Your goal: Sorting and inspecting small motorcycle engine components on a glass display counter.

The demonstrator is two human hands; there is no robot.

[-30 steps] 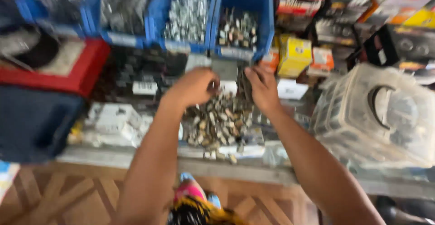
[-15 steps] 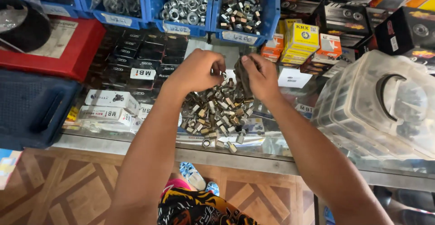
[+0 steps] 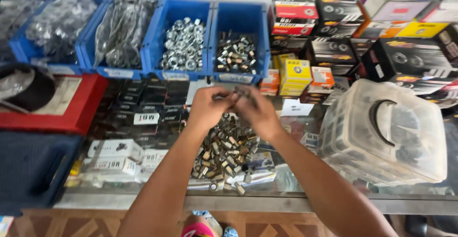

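a small metal fastener [image 3: 240, 93], blurred and hard to make out, sits pinched between the two hands where their fingertips meet. the left hand [image 3: 208, 108] and the right hand [image 3: 260, 111] are both curled in tight, fingers closed around that piece. just below the grip lies a heap of bolts and nuts [image 3: 226, 153] on the glass counter [image 3: 296, 191]. beyond the grip stands a blue bin of bolts [image 3: 237, 51], and off to its right a clear plastic tub [image 3: 389, 132]
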